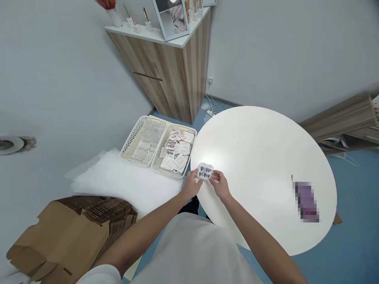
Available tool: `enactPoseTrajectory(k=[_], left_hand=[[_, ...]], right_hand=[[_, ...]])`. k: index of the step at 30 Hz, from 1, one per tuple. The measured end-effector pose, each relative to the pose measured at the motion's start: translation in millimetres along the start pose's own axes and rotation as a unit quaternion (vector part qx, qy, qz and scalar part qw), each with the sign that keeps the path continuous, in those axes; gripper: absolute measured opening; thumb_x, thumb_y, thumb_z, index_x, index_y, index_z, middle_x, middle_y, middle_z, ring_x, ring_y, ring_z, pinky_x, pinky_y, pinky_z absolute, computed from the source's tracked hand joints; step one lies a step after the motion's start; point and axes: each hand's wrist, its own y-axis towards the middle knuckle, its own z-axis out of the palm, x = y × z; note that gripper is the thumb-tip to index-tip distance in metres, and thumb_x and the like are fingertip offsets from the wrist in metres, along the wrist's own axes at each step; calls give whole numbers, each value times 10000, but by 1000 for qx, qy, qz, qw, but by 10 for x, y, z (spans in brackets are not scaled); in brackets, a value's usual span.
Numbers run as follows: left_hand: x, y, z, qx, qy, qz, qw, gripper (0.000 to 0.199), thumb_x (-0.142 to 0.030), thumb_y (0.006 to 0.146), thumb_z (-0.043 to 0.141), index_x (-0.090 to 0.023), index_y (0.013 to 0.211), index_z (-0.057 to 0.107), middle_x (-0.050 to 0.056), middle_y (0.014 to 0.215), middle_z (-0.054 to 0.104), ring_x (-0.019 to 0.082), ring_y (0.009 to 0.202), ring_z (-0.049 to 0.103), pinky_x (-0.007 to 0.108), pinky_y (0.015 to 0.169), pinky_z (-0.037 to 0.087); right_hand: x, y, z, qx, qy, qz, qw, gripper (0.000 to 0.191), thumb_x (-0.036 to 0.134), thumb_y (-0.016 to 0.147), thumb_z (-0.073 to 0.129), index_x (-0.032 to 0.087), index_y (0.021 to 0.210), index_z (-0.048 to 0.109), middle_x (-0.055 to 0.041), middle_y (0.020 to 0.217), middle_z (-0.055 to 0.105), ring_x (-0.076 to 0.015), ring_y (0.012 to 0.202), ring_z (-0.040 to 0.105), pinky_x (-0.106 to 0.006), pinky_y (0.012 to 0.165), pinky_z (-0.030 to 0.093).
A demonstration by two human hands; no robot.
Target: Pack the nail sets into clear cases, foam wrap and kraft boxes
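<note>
A small clear plastic box with rows of dark press-on nails inside is held over the near left edge of the round white table. My left hand grips its left side, thumb toward me. On the opposite side, my right hand has its fingers closed on the box's right edge. Just left of the table, a white basket holds a heap of cards, some with nails on them. Beside it stands another white basket with clear plastic boxes in it.
White foam sheets and stacked brown cardboard boxes lie to my left. A wooden cabinet fills the corner, with a framed picture on top. A blurred purple object rests on the table's right.
</note>
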Motion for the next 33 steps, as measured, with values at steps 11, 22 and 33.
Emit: enactPoseTrajectory(k=[11, 22, 33], left_hand=[[29, 416, -30, 19, -30, -52, 998, 638, -245, 670, 606, -179, 1253, 354, 124, 1354, 271, 262, 1246, 278, 308, 1000, 236], [22, 432, -74, 39, 4, -26, 999, 683, -230, 675, 600, -161, 1286, 303, 131, 1386, 240, 262, 1283, 219, 342, 1045, 164], [61, 295, -105, 50, 20, -39, 998, 724, -319, 656, 626, -149, 1286, 312, 148, 1398, 233, 290, 1286, 207, 354, 1019, 198]], right_hand=[[-91, 489, 281, -1, -8, 23, 1000, 599, 272, 582, 621, 255, 1160, 466, -32, 1000, 533, -177, 825, 518, -346, 800, 441], [-59, 420, 269, -1, -40, 31, 999, 703, 294, 588, 639, 259, 1243, 386, -50, 1183, 444, -204, 974, 480, -352, 831, 430], [9, 105, 78, 45, -121, 21, 991, 656, 322, 650, 603, 276, 1261, 369, -75, 1258, 386, -185, 937, 526, -342, 800, 461]])
